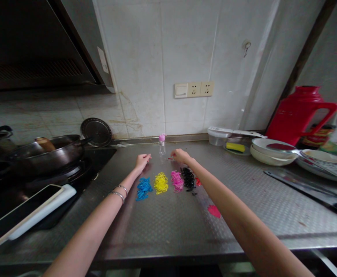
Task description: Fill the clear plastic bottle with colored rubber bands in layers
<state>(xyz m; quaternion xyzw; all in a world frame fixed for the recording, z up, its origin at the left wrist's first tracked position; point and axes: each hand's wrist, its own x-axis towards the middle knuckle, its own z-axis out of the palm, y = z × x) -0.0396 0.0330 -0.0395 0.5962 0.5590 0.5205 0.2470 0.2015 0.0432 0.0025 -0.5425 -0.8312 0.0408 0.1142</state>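
Head view, red strip, running sideways

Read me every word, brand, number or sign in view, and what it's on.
Nothing is legible.
White sticker on the range hood: too small to read.
Red-and-yellow label beside the red thermos: too blurred to read.
Pink-topped bottle: no lettering I can make out.

Red pieces partly hidden; range hood cropped.

Blue pile, yellow pile, pink pile, black pile; grey dimple-patterned counter.
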